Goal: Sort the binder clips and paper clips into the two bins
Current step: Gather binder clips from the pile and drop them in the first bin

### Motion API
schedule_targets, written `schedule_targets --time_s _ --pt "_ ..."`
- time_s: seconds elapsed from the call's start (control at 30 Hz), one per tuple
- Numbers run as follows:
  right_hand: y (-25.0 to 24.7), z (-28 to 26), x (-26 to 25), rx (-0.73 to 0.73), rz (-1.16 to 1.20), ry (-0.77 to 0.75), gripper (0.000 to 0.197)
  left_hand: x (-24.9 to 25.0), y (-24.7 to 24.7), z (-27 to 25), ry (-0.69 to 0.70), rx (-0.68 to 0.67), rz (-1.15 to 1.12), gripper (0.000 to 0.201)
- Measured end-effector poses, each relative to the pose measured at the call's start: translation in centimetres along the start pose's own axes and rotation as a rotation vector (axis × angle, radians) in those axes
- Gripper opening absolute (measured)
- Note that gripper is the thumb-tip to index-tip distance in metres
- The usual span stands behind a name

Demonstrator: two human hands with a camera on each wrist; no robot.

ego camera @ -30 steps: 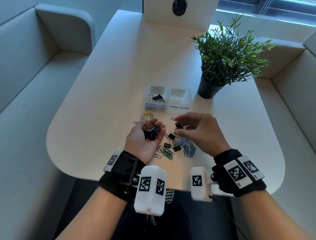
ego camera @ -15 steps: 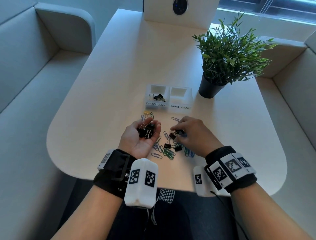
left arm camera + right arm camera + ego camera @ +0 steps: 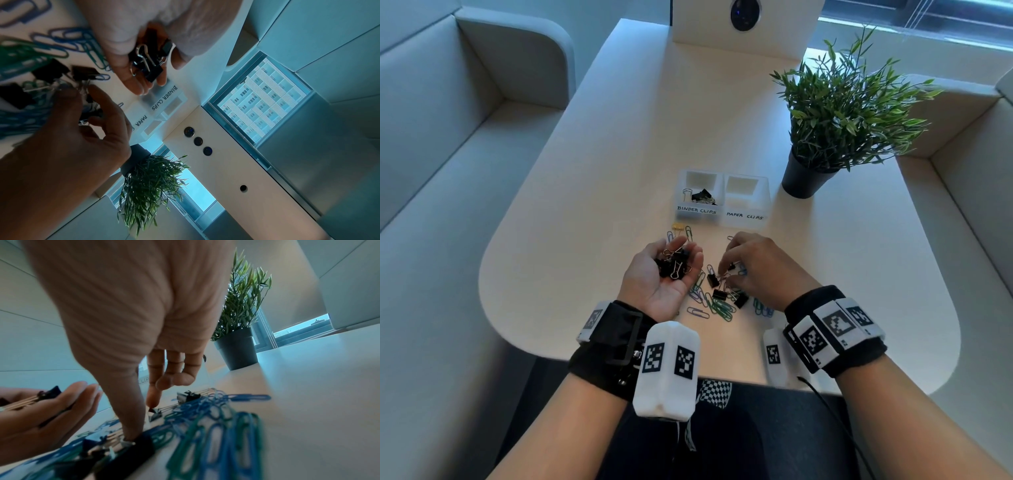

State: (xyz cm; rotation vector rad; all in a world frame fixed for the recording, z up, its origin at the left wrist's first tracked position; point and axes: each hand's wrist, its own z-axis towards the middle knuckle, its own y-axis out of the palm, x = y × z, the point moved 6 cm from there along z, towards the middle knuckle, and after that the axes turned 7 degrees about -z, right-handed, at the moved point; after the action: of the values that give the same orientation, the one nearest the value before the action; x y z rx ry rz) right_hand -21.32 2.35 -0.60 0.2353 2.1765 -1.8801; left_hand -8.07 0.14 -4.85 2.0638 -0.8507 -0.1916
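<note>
My left hand (image 3: 654,284) lies palm up just left of the pile, fingers cupped round several black binder clips (image 3: 674,264) (image 3: 148,65). My right hand (image 3: 753,267) reaches down into the pile, where thumb and fingertips (image 3: 151,402) pinch a black binder clip (image 3: 730,268). Three more binder clips (image 3: 719,294) lie among green and blue paper clips (image 3: 719,306). Behind the pile stand two small white bins. The left bin, labelled BINDER CLIPS (image 3: 697,214), holds a few binder clips. The right bin, labelled PAPER CLIPS (image 3: 744,219), shows nothing inside.
A potted plant (image 3: 804,178) stands right of the bins. A gold clip (image 3: 677,226) and loose paper clips lie in front of the left bin. The rounded table edge (image 3: 524,342) runs close under my wrists. Grey benches flank the table.
My right hand has come down from above the pile onto the clips on the table. My left hand, still holding its binder clips, has shifted slightly left.
</note>
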Motion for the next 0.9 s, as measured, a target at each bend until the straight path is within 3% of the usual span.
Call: schedule_targets --time_s 0.37,0.9 --pt "0.3 0.3 0.0 -0.033 0.064 0.019 0.003 0.6 -0.3 0.1 0.021 -0.001 0.013 0.031" --pt "-0.7 -0.3 0.2 0.128 0.133 -0.021 0.003 0.5 -0.3 0.1 0.035 0.016 0.018 0.031"
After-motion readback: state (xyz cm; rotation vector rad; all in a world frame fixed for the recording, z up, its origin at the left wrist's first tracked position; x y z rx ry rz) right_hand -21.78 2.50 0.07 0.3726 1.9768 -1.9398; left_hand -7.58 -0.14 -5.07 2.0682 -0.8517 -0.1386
